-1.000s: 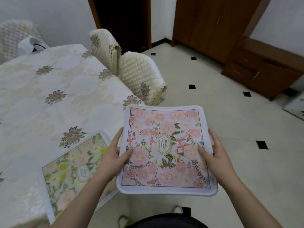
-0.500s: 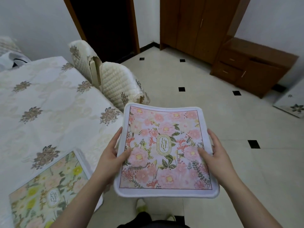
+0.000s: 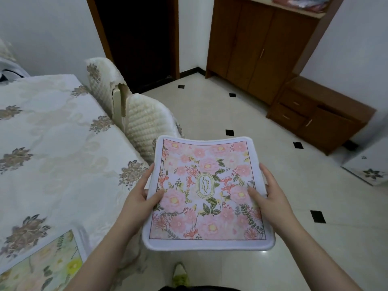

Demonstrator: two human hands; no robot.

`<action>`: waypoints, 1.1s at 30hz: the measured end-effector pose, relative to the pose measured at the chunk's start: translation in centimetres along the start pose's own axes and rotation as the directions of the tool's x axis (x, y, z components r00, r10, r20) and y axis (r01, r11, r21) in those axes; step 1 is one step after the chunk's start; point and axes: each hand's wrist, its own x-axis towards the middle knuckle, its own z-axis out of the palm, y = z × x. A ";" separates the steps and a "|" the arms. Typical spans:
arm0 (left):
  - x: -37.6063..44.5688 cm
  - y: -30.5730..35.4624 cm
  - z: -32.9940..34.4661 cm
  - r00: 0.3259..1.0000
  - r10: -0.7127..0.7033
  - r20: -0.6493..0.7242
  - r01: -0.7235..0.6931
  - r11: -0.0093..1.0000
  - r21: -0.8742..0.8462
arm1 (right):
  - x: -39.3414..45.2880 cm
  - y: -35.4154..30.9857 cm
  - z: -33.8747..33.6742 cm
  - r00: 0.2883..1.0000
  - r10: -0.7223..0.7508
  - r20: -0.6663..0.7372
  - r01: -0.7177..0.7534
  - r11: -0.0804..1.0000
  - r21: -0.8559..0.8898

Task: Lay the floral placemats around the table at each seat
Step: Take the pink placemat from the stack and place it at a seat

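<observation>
A pink floral placemat (image 3: 206, 192) with a white border hangs flat in the air beside the table, over the floor. My left hand (image 3: 140, 196) grips its left edge, thumb on top. On the opposite edge my right hand (image 3: 270, 198) holds it the same way. A yellow-green floral placemat (image 3: 44, 267) lies on the table (image 3: 52, 160) at the bottom left, near the table's edge. The table wears a cream cloth with brown flower motifs.
Two chairs with quilted cream covers (image 3: 144, 124) stand tucked against the table's right side, just ahead of the pink mat. A dark doorway (image 3: 136, 38) is behind them. Wooden cabinets (image 3: 315, 116) line the right wall. The tiled floor (image 3: 210, 106) stretches ahead.
The view has moved forward along the table's right side. The chairs are closer, and the yellow-green mat has slid toward the bottom left corner. Both hands keep the same hold on the pink mat.
</observation>
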 end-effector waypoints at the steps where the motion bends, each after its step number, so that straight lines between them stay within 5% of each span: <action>1: 0.9 0.2 -0.1 1.000 0.008 -0.002 -0.008 1.000 -0.001 | 0.9 -0.4 0.1 1.000 -0.002 -0.002 0.002 1.000 0.003; 16: 10.5 3.5 4.9 0.997 0.074 0.011 -0.074 0.993 0.089 | 10.9 2.0 -2.2 0.997 0.054 -0.061 -0.053 0.999 0.004; 33: 18.4 9.7 15.2 0.995 0.040 -0.096 -0.036 0.998 0.045 | 26.3 3.9 -10.4 0.996 0.024 0.083 -0.026 0.999 0.023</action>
